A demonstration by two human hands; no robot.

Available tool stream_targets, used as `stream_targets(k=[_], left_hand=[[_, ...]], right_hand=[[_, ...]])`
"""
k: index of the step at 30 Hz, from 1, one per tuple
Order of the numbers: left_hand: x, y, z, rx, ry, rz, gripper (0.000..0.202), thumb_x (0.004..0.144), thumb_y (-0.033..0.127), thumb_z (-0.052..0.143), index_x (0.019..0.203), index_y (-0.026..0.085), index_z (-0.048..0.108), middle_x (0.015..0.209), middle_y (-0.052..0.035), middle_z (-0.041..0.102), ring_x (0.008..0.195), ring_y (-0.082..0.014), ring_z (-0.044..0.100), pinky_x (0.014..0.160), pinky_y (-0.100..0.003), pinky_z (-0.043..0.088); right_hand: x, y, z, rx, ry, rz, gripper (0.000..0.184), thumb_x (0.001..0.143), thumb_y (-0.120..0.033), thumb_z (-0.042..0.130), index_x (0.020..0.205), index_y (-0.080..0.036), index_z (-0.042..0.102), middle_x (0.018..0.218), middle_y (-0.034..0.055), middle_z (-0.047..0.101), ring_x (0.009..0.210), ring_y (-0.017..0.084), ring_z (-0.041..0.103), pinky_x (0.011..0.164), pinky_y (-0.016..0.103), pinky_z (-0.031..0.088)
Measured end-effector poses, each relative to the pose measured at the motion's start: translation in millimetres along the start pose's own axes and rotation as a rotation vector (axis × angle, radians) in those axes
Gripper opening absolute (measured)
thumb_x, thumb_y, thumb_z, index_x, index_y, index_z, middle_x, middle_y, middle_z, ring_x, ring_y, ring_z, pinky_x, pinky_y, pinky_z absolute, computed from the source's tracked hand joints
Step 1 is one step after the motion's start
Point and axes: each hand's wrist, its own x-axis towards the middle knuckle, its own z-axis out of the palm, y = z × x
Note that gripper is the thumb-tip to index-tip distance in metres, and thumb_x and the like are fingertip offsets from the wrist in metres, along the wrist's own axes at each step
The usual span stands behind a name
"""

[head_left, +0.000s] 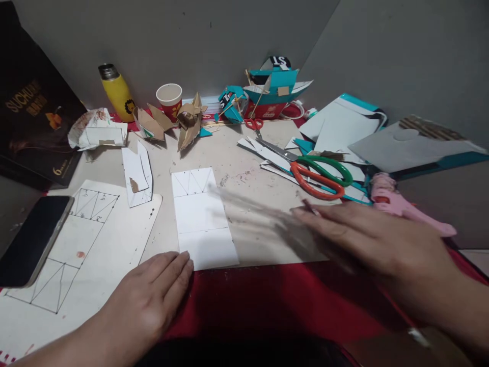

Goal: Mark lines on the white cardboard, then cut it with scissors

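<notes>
My left hand [147, 298] lies flat on the table, fingers together, its fingertips touching the near left corner of a white card strip [200, 216] marked with pencil lines. My right hand [367, 242] hovers over the board at the right, smeared by motion; its fingers look stretched out toward the strip, and a thin pencil-like tip shows near the fingertips. Scissors with green and orange handles [319, 176] lie just beyond my right hand. A large white sheet with drawn triangles [76, 244] lies to the left of my left hand.
A black phone [32, 237] lies at the far left. A pink glue gun [397, 201] rests at the right. Along the wall stand a yellow bottle [116, 92], a paper cup [170, 99], cardboard models [189, 120] and teal card models [273, 86]. Red cloth [267, 300] covers the near edge.
</notes>
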Motion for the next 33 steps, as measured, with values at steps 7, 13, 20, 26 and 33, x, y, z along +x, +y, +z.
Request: stream_targets(k=[7, 13, 20, 26, 33], left_hand=[[-3.3, 5.0, -12.1, -0.071, 0.081, 0.037, 0.041, 0.094, 0.004, 0.036, 0.130, 0.003, 0.055, 0.136, -0.0172, 0.060, 0.135, -0.0298, 0.046, 0.105, -0.042, 0.047], [4.9, -0.1, 19.2, 0.030, -0.030, -0.038, 0.045, 0.090, 0.001, 0.046, 0.135, -0.002, 0.051, 0.142, -0.0221, 0.053, 0.132, -0.0362, 0.047, 0.103, -0.047, 0.048], [3.0, -0.9, 19.4, -0.024, -0.107, -0.100, 0.038, 0.101, 0.016, 0.036, 0.132, 0.009, 0.057, 0.145, -0.0129, 0.053, 0.134, -0.0268, 0.046, 0.111, -0.038, 0.038], [5.0, -0.2, 26.5, -0.067, -0.023, -0.125, 0.040, 0.104, 0.021, 0.028, 0.126, 0.012, 0.061, 0.139, -0.0070, 0.060, 0.141, -0.0239, 0.037, 0.121, -0.036, 0.023], [-1.7, -9.0, 28.3, -0.017, -0.083, -0.056, 0.038, 0.103, 0.025, 0.037, 0.134, 0.017, 0.057, 0.146, -0.0013, 0.054, 0.140, -0.0166, 0.039, 0.119, -0.026, 0.023]], right_hand=[[37.0, -42.2, 19.7, 0.094, 0.045, -0.302, 0.031, 0.095, -0.008, 0.039, 0.116, -0.015, 0.061, 0.091, 0.0082, 0.072, 0.076, 0.020, 0.062, 0.064, 0.033, 0.046], [41.3, -39.8, 34.8, 0.170, -0.036, -0.309, 0.035, 0.095, -0.007, 0.037, 0.123, -0.010, 0.058, 0.096, 0.0114, 0.070, 0.077, 0.023, 0.060, 0.064, 0.035, 0.043], [41.8, -25.1, 34.1, 0.496, -0.104, -0.243, 0.031, 0.098, -0.021, 0.046, 0.126, -0.016, 0.059, 0.100, 0.0116, 0.068, 0.081, 0.023, 0.061, 0.068, 0.035, 0.048], [46.6, -16.4, 36.5, 0.496, -0.095, -0.281, 0.033, 0.100, -0.017, 0.044, 0.130, -0.017, 0.058, 0.101, 0.0113, 0.070, 0.087, 0.023, 0.062, 0.073, 0.035, 0.049], [49.1, -8.4, 41.7, 0.518, -0.131, -0.341, 0.035, 0.101, -0.015, 0.042, 0.134, -0.013, 0.054, 0.112, 0.0150, 0.067, 0.099, 0.024, 0.060, 0.083, 0.037, 0.050]])
